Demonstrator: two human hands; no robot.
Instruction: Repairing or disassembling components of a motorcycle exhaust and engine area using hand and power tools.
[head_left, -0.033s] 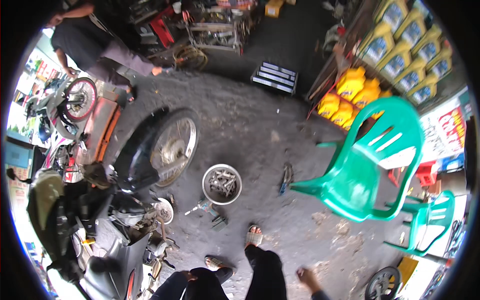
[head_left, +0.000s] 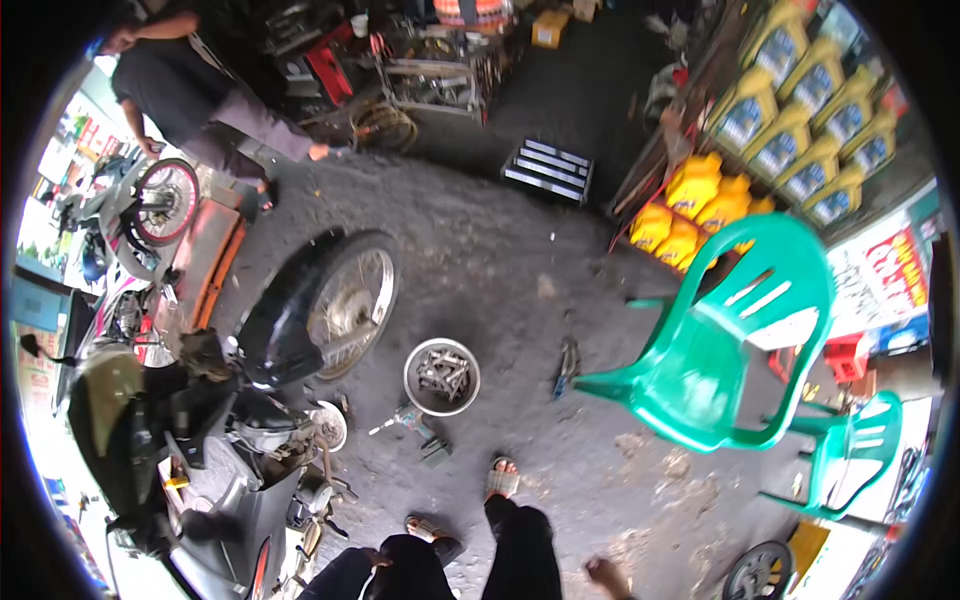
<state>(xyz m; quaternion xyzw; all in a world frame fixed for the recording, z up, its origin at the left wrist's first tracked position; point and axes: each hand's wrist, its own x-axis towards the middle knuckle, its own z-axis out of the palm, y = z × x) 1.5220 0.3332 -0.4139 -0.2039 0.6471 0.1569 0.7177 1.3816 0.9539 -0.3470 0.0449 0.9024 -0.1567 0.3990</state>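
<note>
Left hand (head_left: 379,558) low, spread and hold unclear; right hand (head_left: 606,576) blurred, likewise unclear.
Left hand nearer: ahead of it, teal-and-grey pistol-shaped power tool (head_left: 421,428) lies just beside the near edge of round silver metal bowl (head_left: 443,412); barrel slants leftward, away from bowl, slim pale tip, dark blocky base.

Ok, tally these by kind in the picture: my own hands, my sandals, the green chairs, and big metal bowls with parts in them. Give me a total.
Your hands: 2
Your sandals: 2
Green chairs: 2
Big metal bowl with parts: 1
Total: 7
</note>
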